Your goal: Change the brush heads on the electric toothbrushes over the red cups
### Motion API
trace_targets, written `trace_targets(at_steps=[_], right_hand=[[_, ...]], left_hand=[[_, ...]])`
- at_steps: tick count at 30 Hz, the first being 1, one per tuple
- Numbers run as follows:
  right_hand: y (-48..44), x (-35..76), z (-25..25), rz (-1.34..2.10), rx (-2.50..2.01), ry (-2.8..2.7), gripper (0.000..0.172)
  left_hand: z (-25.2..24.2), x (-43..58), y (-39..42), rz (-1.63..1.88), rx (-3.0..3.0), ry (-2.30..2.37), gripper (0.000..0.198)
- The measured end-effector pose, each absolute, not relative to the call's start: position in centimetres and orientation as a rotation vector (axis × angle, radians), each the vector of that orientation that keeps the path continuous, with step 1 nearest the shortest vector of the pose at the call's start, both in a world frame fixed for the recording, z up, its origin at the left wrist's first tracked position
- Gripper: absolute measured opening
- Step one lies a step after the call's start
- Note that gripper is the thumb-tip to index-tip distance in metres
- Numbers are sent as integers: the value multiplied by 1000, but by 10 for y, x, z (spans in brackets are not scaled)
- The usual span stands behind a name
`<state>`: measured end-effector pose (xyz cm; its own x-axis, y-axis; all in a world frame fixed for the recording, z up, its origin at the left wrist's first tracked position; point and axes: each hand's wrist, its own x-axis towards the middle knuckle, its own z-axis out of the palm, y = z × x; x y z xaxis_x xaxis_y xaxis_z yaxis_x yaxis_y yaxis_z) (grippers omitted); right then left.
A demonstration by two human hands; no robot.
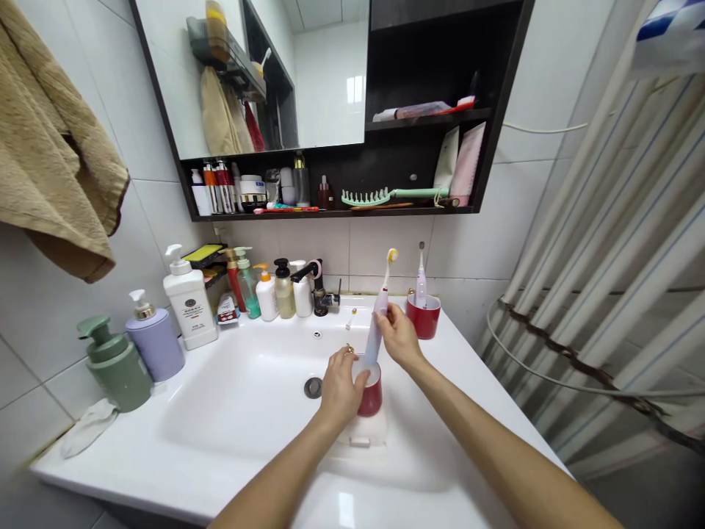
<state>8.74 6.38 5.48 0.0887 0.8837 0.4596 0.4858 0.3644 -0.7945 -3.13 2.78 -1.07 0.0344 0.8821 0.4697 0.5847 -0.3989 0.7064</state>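
My right hand [399, 334] grips an electric toothbrush [375, 334], pale pink above and bluish below, with a yellow-rimmed head on top. The brush stands slightly tilted, its lower end at the mouth of a red cup [371, 397] with a white inside. Wrapped round the left side of that cup is my left hand [340, 382]; its thumb lies over the near rim. Below the cup, near the basin's front side, a whitish translucent item [360, 439] shows, its kind unclear. Behind my right hand a second red cup [423, 321] holds another electric toothbrush [421, 288].
A white sink [236, 411] with a black faucet [316, 286] surrounds my hands. Pump bottles, among them a green one [118, 367] and a purple one [157, 342], line the left and back. Above hangs a dark mirror cabinet [396, 165]; a striped curtain [617, 242] is at right.
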Motion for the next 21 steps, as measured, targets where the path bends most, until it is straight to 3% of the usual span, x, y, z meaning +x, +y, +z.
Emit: trace_targets(at_steps=[4,9,15,19,21], right_hand=[[34,89,58,517,-1200,-1645,25],[5,81,28,751,-1210,-1676,21],[0,78,13,1401,-1175,-1658,20],[3,73,8,1211,-1275,-1692,16],[3,70,8,1297,-1279,-1640,18]], left_hand=[[11,-27,38,1512,1462,1122,28],[24,-18,44,1408,947,730,26],[14,-25,50,1479,672,730,16],[11,-28,55,1509,598,739,12],[11,-28,56,1509,567,752,11]])
